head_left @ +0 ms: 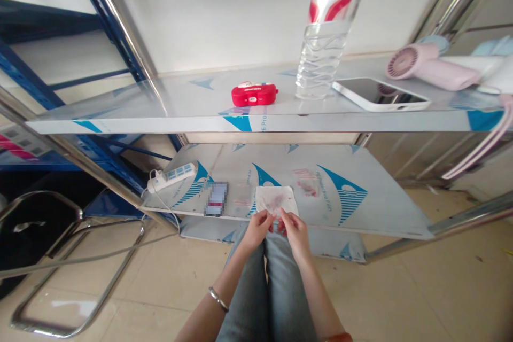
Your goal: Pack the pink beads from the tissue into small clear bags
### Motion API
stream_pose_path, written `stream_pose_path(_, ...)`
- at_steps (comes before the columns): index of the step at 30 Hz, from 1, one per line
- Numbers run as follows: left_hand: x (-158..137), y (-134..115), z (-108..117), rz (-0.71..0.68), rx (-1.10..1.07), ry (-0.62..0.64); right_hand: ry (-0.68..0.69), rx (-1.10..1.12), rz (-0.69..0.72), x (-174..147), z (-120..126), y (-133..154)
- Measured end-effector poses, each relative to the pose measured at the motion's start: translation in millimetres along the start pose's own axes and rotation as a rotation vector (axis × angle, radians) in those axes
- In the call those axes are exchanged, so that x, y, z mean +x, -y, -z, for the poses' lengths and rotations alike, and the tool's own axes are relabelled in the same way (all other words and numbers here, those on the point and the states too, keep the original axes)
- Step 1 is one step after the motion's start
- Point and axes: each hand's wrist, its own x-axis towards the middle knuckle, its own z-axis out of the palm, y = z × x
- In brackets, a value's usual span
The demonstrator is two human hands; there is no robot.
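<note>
One bare left hand [258, 228] and bare right hand [295, 228] nearly meet at the near edge of a square white sheet [276, 195]. Whether either grips it is unclear.

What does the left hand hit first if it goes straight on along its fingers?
Probably the right hand: its fingertips sit just across from those of the left hand. Depth there is unclear; if it passed above or below them, the white square sheet behind might come first.
</note>
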Motion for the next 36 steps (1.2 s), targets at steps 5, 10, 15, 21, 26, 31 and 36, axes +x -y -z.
stream_pose_path(5,3.3,-5.6,15.3,-0.025,-0.002,0.03,0.087,-0.03,-0.037,-0.8,2.8,3.6)
stream_pose_path(10,4.2,-8.5,28.2,-0.023,0.009,0.045,0.251,-0.01,-0.078,1.2,11.3,12.4)
stream_pose_path(15,2.0,-13.9,28.0,0.005,-0.003,0.103,0.3,-0.055,-0.051,5.4,15.8,14.6)
stream_pose_path(21,3.2,-15.9,22.6,-0.011,0.05,0.067,0.32,-0.081,-0.026,7.3,16.0,17.0)
stream_pose_path(26,1.6,-13.3,24.1,-0.04,0.131,-0.038,0.355,-0.085,-0.072,5.2,8.2,16.6)
stream_pose_path(31,-4.6,-4.8,28.0,-0.01,0.129,-0.016,0.439,-0.141,-0.073,4.2,3.1,24.8)
stream_pose_path(36,-6.6,12.0,19.3,0.037,-0.027,0.03,0.485,-0.13,-0.103,7.8,9.8,25.3)
